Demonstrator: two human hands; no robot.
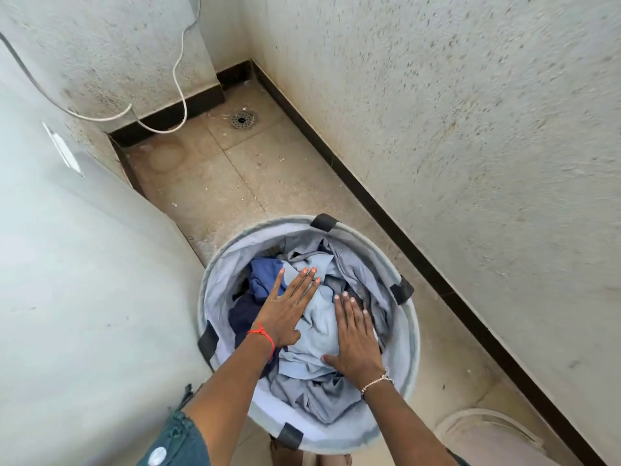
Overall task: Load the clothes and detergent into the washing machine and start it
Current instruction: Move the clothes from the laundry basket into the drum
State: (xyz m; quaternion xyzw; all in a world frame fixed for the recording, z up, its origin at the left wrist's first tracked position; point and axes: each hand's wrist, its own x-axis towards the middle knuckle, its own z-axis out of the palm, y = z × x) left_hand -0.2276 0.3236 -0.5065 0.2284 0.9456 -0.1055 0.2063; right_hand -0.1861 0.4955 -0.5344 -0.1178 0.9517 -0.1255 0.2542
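A round light-grey laundry basket (408,334) with black clips on its rim stands on the floor in front of me. It is full of crumpled clothes: light-blue pieces (321,326), a blue one (265,275) and a dark navy one (243,316). My left hand (289,309) lies flat, fingers spread, on the pile's left side. Flat on the light-blue cloth to the right rests my right hand (356,338). Neither hand grips anything. The washing machine's white side (84,280) fills the left of the view.
Tiled floor runs ahead to a metal drain (243,120) in the far corner. A white cord (179,79) hangs behind the machine. A speckled wall with a dark skirting (403,243) closes the right side. A pale round object (494,438) sits at the bottom right.
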